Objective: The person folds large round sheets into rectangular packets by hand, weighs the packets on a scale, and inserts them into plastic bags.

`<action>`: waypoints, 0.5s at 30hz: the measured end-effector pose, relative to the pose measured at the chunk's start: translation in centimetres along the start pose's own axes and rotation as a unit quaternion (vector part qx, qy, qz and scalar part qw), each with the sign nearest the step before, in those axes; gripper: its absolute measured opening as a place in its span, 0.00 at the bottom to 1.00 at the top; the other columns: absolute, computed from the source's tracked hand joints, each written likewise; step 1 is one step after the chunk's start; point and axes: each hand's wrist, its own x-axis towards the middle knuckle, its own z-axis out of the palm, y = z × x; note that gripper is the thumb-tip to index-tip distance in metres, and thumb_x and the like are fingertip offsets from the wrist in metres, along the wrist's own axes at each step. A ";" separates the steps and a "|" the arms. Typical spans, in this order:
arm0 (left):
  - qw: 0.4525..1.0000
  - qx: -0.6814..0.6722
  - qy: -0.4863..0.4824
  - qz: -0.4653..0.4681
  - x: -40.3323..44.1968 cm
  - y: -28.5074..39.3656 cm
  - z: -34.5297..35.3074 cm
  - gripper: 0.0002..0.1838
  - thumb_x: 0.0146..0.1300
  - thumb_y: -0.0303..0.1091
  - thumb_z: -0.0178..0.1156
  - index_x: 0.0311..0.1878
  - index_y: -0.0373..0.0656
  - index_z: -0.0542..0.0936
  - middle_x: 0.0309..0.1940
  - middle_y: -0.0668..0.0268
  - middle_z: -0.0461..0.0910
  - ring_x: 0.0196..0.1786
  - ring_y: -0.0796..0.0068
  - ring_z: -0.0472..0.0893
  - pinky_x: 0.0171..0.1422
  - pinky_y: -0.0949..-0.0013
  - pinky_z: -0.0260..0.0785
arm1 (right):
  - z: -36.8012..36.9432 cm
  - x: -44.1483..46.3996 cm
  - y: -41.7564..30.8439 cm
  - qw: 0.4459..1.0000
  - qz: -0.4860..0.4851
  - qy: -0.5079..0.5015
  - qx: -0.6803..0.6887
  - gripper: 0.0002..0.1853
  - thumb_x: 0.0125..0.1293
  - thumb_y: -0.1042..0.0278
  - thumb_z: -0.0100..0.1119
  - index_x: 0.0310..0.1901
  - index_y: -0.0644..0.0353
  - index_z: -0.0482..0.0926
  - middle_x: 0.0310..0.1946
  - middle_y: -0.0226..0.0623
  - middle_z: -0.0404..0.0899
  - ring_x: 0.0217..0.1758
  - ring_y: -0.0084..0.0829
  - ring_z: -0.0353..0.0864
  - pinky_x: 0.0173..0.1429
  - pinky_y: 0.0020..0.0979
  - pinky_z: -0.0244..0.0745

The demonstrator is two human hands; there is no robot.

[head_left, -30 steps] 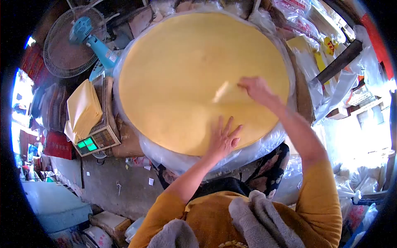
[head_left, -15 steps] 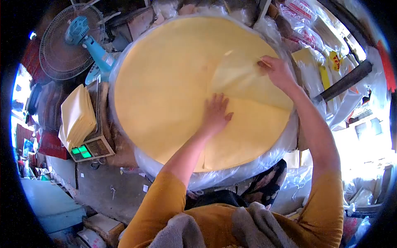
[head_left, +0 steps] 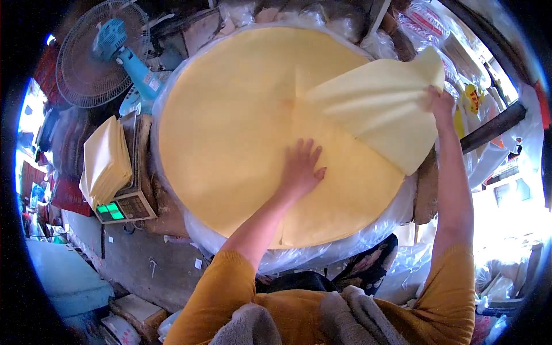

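Note:
A large round stack of thin yellow sheets (head_left: 230, 121), which look like bean curd skins, lies in front of me on clear plastic. My left hand (head_left: 302, 168) rests on it near the middle, palm down with the fingers spread. At the right side, my right hand (head_left: 441, 102) pinches the edge of the top sheet's lifted part (head_left: 385, 103). This part is paler, rippled and raised off the stack, fanning out from near the centre. Around the rim, plastic film (head_left: 339, 241) sticks out.
To the left, folded yellow sheets (head_left: 106, 161) sit piled on a digital scale (head_left: 135, 206) with a lit green display. Behind it stands a blue fan (head_left: 135, 66). Filled plastic bags (head_left: 425, 23) and a dark bar (head_left: 494, 126) are on the right.
My right hand has moved right and outward, pulling the top sheet's edge up beyond the stack's rim. My left hand stays pressed near the middle.

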 end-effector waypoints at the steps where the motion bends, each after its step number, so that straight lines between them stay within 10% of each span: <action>1: 1.000 0.001 0.001 0.000 0.0 0.0 0.1 0.31 0.61 0.52 0.48 0.64 0.47 0.62 0.68 0.55 0.53 0.70 0.51 0.51 0.69 0.40 0.39 | -0.4 -0.2 0.5 0.999 0.030 0.001 0.037 0.13 0.60 0.60 0.58 0.40 0.60 0.80 0.27 0.31 0.79 0.26 0.24 0.78 0.31 0.29 0.73; 5: 1.000 0.014 -0.007 -0.010 0.2 0.2 0.2 0.31 0.61 0.52 0.48 0.64 0.47 0.62 0.68 0.56 0.53 0.70 0.52 0.51 0.69 0.39 0.37 | -1.2 -1.7 -1.5 0.992 0.049 -0.027 0.109 0.12 0.61 0.63 0.57 0.41 0.62 0.79 0.29 0.31 0.79 0.28 0.22 0.78 0.33 0.26 0.75; 8: 0.968 0.127 -0.209 -0.055 3.7 2.4 -1.5 0.31 0.61 0.53 0.47 0.65 0.47 0.61 0.68 0.56 0.52 0.71 0.53 0.49 0.68 0.36 0.35 | -1.6 -2.7 -5.6 0.990 -0.029 -0.073 0.115 0.12 0.63 0.63 0.56 0.41 0.62 0.79 0.29 0.30 0.79 0.28 0.21 0.78 0.33 0.25 0.74; 15: 0.990 -0.110 -0.042 0.078 6.8 10.0 4.8 0.31 0.63 0.57 0.42 0.67 0.58 0.59 0.71 0.63 0.44 0.73 0.51 0.37 0.68 0.34 0.30 | 0.3 -4.0 -11.6 0.981 -0.102 -0.164 0.000 0.14 0.63 0.59 0.56 0.43 0.60 0.79 0.28 0.31 0.80 0.29 0.20 0.77 0.35 0.26 0.72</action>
